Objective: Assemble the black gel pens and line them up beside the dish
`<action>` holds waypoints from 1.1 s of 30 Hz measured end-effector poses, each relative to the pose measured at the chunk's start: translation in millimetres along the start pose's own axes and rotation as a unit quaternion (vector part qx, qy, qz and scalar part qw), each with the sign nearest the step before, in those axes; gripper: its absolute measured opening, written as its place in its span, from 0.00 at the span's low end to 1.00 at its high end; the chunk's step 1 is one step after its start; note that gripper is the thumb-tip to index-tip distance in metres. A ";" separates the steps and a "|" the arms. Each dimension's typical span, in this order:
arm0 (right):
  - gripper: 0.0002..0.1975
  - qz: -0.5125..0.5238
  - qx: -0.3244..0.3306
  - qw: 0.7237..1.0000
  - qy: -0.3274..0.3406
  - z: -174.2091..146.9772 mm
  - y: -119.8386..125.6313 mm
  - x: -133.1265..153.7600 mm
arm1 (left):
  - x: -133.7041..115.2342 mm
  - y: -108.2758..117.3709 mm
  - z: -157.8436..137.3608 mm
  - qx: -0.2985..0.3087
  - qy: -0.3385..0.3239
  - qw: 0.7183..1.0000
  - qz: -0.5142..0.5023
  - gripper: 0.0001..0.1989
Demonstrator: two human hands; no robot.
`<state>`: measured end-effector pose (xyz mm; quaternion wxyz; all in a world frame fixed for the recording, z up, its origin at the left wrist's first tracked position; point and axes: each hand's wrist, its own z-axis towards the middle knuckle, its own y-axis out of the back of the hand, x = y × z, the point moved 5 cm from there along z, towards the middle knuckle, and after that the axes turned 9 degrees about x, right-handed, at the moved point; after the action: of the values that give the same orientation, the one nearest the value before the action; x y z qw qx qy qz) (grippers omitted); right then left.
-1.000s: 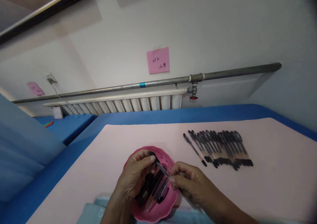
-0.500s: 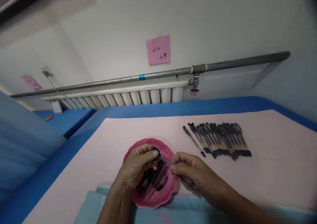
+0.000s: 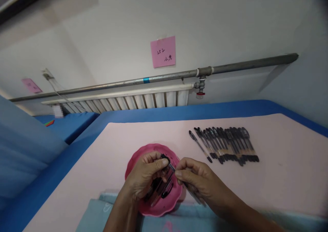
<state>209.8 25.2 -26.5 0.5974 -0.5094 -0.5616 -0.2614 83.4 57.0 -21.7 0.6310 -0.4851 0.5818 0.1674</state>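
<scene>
Over the pink scalloped bowl [image 3: 135,154], my left hand [image 3: 146,172] pinches a small black pen part [image 3: 165,157], perhaps a cap or grip, at one end of a thin pen [image 3: 172,167]. My right hand [image 3: 198,179] is closed around the pen's shaft. Clear, blurred shafts [image 3: 196,194] stick out below that hand; their number cannot be made out. Inside the bowl lie several pens [image 3: 159,191] and a loose black cap [image 3: 167,192], along with small dark bits. My left hand partly hides what the bowl holds.
To the right, a row of capped black pens [image 3: 225,141] lies on the pink tabletop [image 3: 282,177]. Blue edging [image 3: 179,113] borders the table. A light blue cloth [image 3: 189,218] is at the near edge. Behind stand a radiator [image 3: 138,101] and a pipe [image 3: 238,68] with a valve.
My left hand has shifted slightly right with the black part, closer to my right hand. Less of the pen's shaft shows between the hands.
</scene>
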 end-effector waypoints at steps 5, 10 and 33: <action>0.10 0.027 0.000 1.000 0.006 0.9 0.2 -3.7 | 0.7 -5.3 1.0 0.021 -0.001 1.000 0.017 0.09; 0.11 0.036 0.006 0.999 0.026 1.7 0.4 -7.8 | 2.9 -7.6 0.6 0.025 0.002 0.999 0.024 0.09; 0.15 0.080 0.041 0.995 -0.041 6.2 -2.7 -5.7 | 4.9 -8.1 5.8 -0.044 -0.048 0.995 -0.080 0.09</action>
<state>203.6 28.3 -31.9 0.6134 -0.5382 -0.5528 -0.1687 94.3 56.1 -23.6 0.6477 -0.5488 0.5022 0.1648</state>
